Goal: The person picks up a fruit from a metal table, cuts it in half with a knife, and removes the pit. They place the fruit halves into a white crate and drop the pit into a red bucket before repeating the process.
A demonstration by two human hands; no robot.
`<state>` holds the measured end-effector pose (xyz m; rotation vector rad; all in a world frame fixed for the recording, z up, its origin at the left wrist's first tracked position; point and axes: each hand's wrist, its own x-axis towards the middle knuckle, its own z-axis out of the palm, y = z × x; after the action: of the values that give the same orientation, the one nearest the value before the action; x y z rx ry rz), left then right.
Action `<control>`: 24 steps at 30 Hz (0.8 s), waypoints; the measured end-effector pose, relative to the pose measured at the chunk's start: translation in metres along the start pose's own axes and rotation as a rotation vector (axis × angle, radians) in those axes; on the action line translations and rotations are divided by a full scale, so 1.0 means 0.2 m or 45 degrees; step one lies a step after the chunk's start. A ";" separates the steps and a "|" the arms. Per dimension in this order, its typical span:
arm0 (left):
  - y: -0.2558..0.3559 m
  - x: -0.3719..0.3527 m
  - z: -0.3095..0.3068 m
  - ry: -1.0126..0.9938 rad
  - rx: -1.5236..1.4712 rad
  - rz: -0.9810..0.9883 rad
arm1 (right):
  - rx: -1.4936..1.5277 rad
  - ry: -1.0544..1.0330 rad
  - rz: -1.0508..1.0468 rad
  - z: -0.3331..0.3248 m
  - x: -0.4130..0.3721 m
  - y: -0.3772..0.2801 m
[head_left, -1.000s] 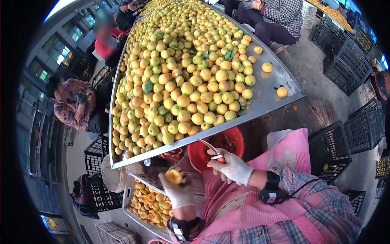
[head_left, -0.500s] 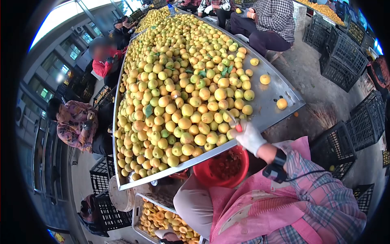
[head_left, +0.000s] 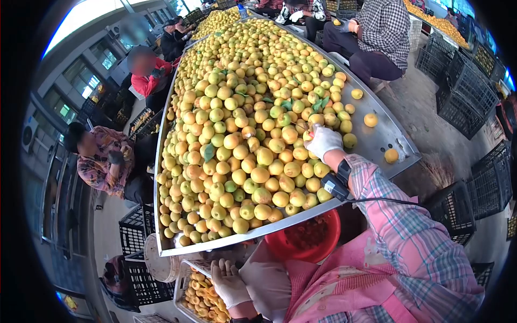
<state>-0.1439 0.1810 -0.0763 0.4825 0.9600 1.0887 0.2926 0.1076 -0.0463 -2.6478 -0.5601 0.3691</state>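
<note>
My right hand (head_left: 325,142), in a white glove, reaches onto the heap of yellow-orange apricots (head_left: 264,156) on the metal table. Its fingers are closed round a small red-handled tool (head_left: 311,132), mostly hidden by the hand and fruit. My left hand (head_left: 229,283), also gloved in white, is palm up with its fingers extended and holds nothing. It is beside my knee, above the edge of a white crate (head_left: 182,290) of cut apricot halves (head_left: 202,296).
A red bucket (head_left: 333,237) with dark reddish scraps stands under the table edge (head_left: 258,232). Black crates (head_left: 452,207) are stacked at right, others (head_left: 137,231) at left. A white round tub (head_left: 152,253) stands near the table corner. Several people sit round the table.
My right hand has moved from the table's front edge farther over the apricots. My left hand has risen from the crate of halves, turning palm up. The view has shifted slightly.
</note>
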 end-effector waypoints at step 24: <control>-0.31 -0.52 0.47 -1.255 0.583 -0.359 | 1.283 -0.867 -0.511 -0.17 -1.25 0.26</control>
<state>-0.0463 0.0717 -0.0291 1.0888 0.3539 0.2640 0.1003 -0.0563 0.0036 -1.3742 -0.8009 1.0883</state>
